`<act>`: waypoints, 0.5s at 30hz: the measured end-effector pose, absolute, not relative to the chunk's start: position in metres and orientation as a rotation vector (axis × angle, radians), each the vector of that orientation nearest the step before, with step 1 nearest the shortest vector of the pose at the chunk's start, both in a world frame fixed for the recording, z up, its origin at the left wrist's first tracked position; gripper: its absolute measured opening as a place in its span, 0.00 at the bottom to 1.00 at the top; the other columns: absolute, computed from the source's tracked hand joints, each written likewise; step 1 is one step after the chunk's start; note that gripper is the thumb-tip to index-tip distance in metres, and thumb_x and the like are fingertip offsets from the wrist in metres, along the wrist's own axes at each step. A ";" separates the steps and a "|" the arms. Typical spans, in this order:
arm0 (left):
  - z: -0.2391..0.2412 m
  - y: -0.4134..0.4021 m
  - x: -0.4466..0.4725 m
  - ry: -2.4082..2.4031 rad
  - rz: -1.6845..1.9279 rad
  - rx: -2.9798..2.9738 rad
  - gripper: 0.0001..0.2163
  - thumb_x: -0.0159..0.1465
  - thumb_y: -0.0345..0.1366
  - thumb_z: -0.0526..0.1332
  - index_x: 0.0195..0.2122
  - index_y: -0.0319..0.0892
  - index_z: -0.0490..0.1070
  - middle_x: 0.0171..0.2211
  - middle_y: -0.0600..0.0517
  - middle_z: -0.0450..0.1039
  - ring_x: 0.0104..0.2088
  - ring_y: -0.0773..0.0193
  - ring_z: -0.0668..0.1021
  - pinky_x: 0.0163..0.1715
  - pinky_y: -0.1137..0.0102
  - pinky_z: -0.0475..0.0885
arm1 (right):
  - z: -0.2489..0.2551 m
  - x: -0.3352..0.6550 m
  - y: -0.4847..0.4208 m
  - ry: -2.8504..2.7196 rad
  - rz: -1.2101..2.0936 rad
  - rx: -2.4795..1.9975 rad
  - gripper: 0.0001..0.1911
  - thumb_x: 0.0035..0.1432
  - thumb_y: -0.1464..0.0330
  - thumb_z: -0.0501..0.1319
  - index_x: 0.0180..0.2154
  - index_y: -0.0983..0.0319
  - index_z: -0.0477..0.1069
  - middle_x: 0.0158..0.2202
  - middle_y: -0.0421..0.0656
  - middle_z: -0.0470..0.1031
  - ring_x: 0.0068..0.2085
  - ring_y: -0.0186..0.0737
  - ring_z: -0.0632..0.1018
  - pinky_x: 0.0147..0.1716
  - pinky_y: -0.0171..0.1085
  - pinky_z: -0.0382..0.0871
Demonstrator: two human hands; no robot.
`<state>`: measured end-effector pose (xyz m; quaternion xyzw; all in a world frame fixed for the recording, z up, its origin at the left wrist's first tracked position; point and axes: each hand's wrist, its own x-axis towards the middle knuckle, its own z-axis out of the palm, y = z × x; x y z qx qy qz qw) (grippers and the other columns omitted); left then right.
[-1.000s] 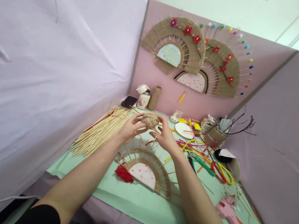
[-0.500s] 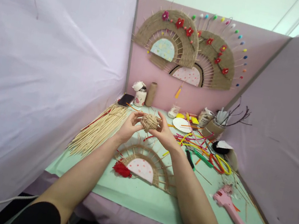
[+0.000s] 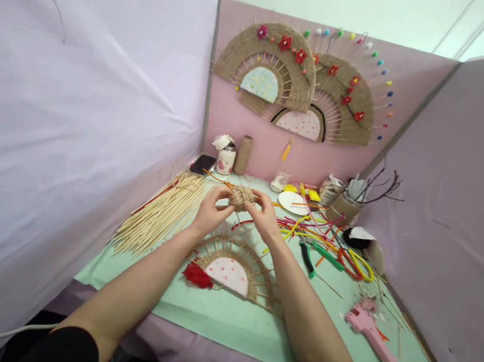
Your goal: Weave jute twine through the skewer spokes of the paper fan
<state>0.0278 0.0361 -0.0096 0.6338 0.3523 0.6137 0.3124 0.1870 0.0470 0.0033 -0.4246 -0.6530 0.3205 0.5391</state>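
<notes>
Between my two hands is a ball of jute twine [image 3: 242, 198], held above the middle of the table. My left hand [image 3: 213, 207] grips its left side with thumb and fingers. My right hand [image 3: 265, 215] is closed on the right side of the same ball. Below them on the table lies a half-round fan frame [image 3: 263, 275] of sticks woven with twine, with a white dotted half-circle [image 3: 229, 273] at its centre. A red tassel [image 3: 198, 275] rests at the frame's left corner.
Thin wooden sticks [image 3: 159, 213] are heaped at the left, near a phone [image 3: 202, 164]. To the right lie coloured pipe cleaners [image 3: 309, 227], green-handled pliers [image 3: 307, 258], scissors [image 3: 360, 265] and a pink glue gun [image 3: 377, 342] with a cord. Finished fans [image 3: 276, 40] hang on the back panel.
My fingers have closed in more around the twine ball, and the ball looks turned. The head view has shifted slightly. The fan frame and tassel stay in place.
</notes>
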 end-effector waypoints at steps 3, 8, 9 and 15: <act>-0.011 0.033 0.027 0.955 1.662 1.868 0.11 0.54 0.30 0.61 0.40 0.44 0.68 0.48 0.48 0.64 0.49 0.60 0.70 0.36 0.68 0.76 | 0.002 0.187 0.047 -1.547 0.709 -1.030 0.19 0.50 0.64 0.61 0.45 0.60 0.69 0.46 0.47 0.73 0.47 0.42 0.74 0.43 0.42 0.73; -0.015 0.033 0.028 0.944 1.610 2.091 0.18 0.56 0.25 0.57 0.47 0.47 0.68 0.49 0.47 0.60 0.52 0.60 0.67 0.44 0.65 0.74 | -0.002 0.189 0.046 -1.656 0.516 -1.035 0.13 0.55 0.66 0.55 0.43 0.60 0.70 0.42 0.46 0.76 0.41 0.40 0.77 0.41 0.41 0.73; -0.016 0.033 0.028 0.947 1.592 2.132 0.18 0.56 0.25 0.57 0.47 0.47 0.68 0.50 0.47 0.59 0.53 0.60 0.67 0.46 0.64 0.73 | -0.003 0.189 0.046 -1.674 0.457 -1.070 0.14 0.55 0.67 0.54 0.44 0.60 0.69 0.42 0.46 0.76 0.40 0.40 0.77 0.42 0.41 0.73; -0.018 0.034 0.027 0.978 1.555 2.161 0.15 0.51 0.22 0.57 0.38 0.44 0.69 0.48 0.47 0.59 0.51 0.60 0.66 0.45 0.65 0.72 | -0.003 0.192 0.048 -1.638 0.343 -1.220 0.14 0.52 0.70 0.53 0.42 0.61 0.69 0.39 0.46 0.78 0.39 0.41 0.78 0.42 0.41 0.71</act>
